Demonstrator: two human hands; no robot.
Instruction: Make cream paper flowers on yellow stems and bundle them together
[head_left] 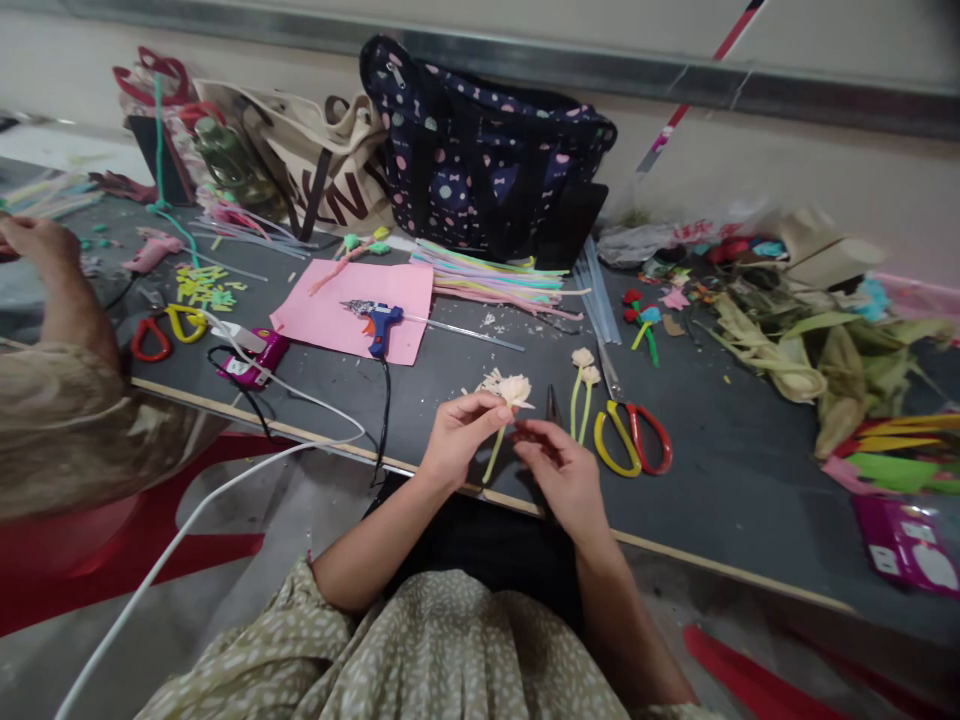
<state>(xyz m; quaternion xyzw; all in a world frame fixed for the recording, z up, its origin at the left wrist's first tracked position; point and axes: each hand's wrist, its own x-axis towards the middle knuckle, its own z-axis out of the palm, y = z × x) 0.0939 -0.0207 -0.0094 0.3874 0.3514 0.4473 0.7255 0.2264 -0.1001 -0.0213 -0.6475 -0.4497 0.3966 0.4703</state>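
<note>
My left hand point(466, 432) pinches a cream craft flower point(514, 390) just under its ruffled head; its pale green stem point(493, 458) slants down below my fingers. Close on the right, my right hand point(559, 465) has its fingers curled together near the flower's base. Whatever its fingertips hold, if anything, is too small to make out. Two similar cream flowers point(583, 358) with green stems lie beyond my right hand. Beside them rest scissors point(630, 430) with one yellow and one red handle. Dark plier-like jaws point(553, 405) show behind my right hand.
A blue glue gun point(384, 325) lies on pink paper point(315, 310). Pipe cleaners point(495, 275) and glue sticks point(598, 295) lie behind. Bags point(487, 150) stand against the wall. Dried husks point(780, 340) cover the right. Another person's hand point(45, 245) works at left; a white cable point(195, 510) hangs over the edge.
</note>
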